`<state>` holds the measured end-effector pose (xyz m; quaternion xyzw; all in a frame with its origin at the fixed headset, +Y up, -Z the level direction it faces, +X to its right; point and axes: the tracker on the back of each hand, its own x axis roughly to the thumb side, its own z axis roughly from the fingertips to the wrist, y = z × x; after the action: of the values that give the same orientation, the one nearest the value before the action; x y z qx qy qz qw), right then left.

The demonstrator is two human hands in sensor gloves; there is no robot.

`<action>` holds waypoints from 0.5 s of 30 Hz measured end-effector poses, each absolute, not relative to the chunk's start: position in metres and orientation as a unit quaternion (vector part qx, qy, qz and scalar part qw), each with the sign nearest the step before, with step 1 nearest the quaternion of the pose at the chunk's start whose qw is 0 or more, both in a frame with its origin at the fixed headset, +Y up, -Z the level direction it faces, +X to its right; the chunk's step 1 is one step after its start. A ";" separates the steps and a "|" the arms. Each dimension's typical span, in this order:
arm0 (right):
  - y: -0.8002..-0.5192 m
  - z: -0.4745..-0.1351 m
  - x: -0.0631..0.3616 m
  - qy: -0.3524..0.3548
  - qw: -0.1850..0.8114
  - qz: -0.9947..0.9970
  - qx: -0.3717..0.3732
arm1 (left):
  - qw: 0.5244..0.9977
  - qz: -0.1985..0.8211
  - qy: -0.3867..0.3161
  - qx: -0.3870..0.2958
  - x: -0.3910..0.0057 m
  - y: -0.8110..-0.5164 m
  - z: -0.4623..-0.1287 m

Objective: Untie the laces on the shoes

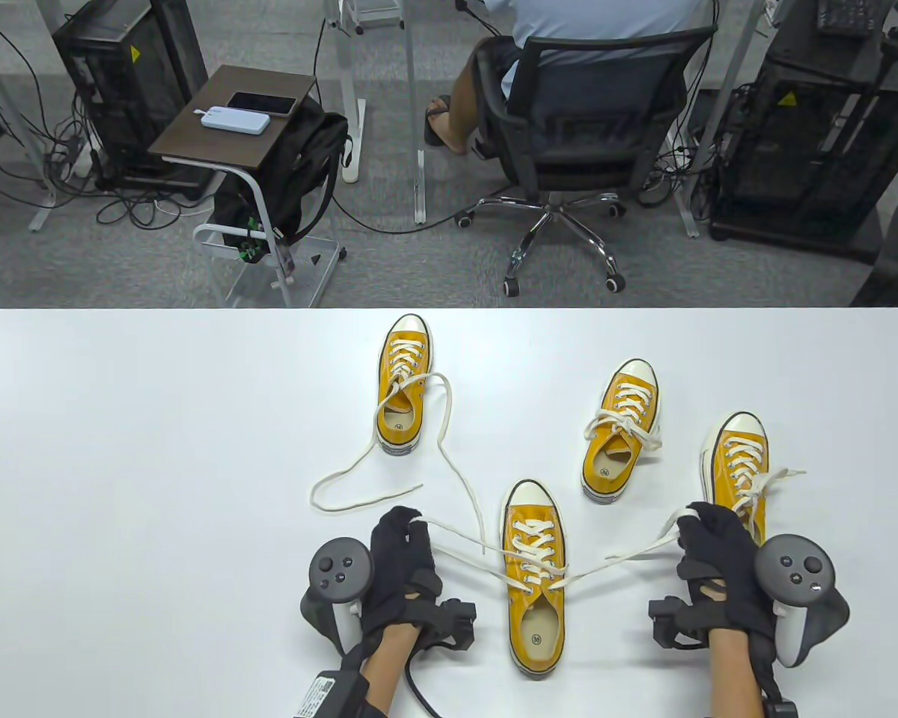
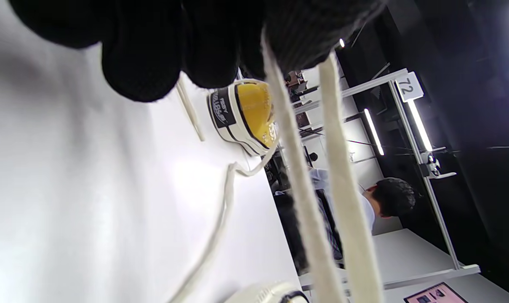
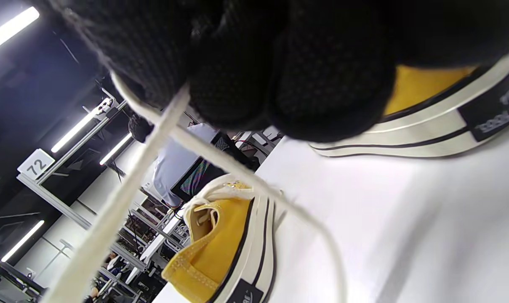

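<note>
Four yellow sneakers stand on the white table (image 1: 157, 449). My left hand (image 1: 413, 522) pinches the left lace (image 1: 464, 550) of the near centre shoe (image 1: 533, 580). My right hand (image 1: 690, 520) pinches its right lace (image 1: 628, 557). Both laces run taut and outward from the shoe's top eyelets. Two strands of lace (image 2: 309, 189) hang from my left fingers (image 2: 145, 63) in the left wrist view. My right fingers (image 3: 279, 75) hold a lace (image 3: 123, 198). The far left shoe (image 1: 402, 395) has loose laces trailing over the table. The middle right shoe (image 1: 621, 430) keeps a bow.
A fourth shoe (image 1: 739, 467) stands just behind my right hand, its heel hidden by the glove. Beyond the table's far edge a person sits on an office chair (image 1: 569, 149). A small side table (image 1: 232, 120) with a phone stands at the back left.
</note>
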<state>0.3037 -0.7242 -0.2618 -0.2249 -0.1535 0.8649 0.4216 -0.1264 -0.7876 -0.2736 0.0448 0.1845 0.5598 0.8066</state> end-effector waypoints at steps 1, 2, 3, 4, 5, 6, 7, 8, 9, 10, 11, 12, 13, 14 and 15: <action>-0.724 -0.262 0.303 -0.157 0.418 0.865 -0.227 | 0.807 0.559 0.186 0.045 -0.128 -0.788 -0.274; -0.724 -0.262 0.303 -0.152 0.410 0.870 -0.226 | 0.806 0.558 0.193 0.046 -0.131 -0.788 -0.274; -0.724 -0.262 0.303 -0.153 0.408 0.871 -0.227 | 0.807 0.554 0.198 0.048 -0.134 -0.788 -0.274; -0.724 -0.263 0.304 -0.152 0.407 0.871 -0.228 | 0.811 0.548 0.200 0.051 -0.136 -0.788 -0.274; -0.724 -0.263 0.304 -0.150 0.405 0.873 -0.228 | 0.816 0.537 0.207 0.057 -0.140 -0.788 -0.274; -0.724 -0.263 0.304 -0.145 0.402 0.875 -0.226 | 0.815 0.538 0.210 0.058 -0.142 -0.789 -0.274; -0.724 -0.263 0.303 -0.143 0.399 0.877 -0.226 | 0.813 0.538 0.217 0.054 -0.145 -0.789 -0.274; -0.725 -0.264 0.303 -0.140 0.393 0.881 -0.225 | 0.810 0.539 0.224 0.054 -0.148 -0.788 -0.274; -0.725 -0.265 0.302 -0.136 0.390 0.884 -0.222 | 0.809 0.540 0.224 0.058 -0.149 -0.787 -0.274; -0.726 -0.266 0.301 -0.129 0.386 0.887 -0.218 | 0.820 0.526 0.218 0.058 -0.150 -0.788 -0.274; -0.727 -0.267 0.298 -0.122 0.384 0.890 -0.212 | 0.824 0.519 0.220 0.051 -0.150 -0.787 -0.274; -0.727 -0.268 0.295 -0.117 0.378 0.895 -0.204 | 0.827 0.515 0.219 0.053 -0.149 -0.786 -0.274; -0.727 -0.269 0.292 -0.113 0.370 0.901 -0.198 | 0.836 0.504 0.213 0.050 -0.148 -0.784 -0.274; -0.727 -0.270 0.287 -0.109 0.359 0.907 -0.192 | 0.852 0.480 0.204 0.047 -0.146 -0.782 -0.275; -0.728 -0.271 0.283 -0.103 0.348 0.914 -0.182 | 0.869 0.452 0.197 0.045 -0.144 -0.779 -0.275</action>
<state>0.2829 -0.7278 -0.2714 -0.1823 -0.1028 0.9137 0.3483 -0.1436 -0.7786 -0.2750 0.0446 0.1973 0.4520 0.8688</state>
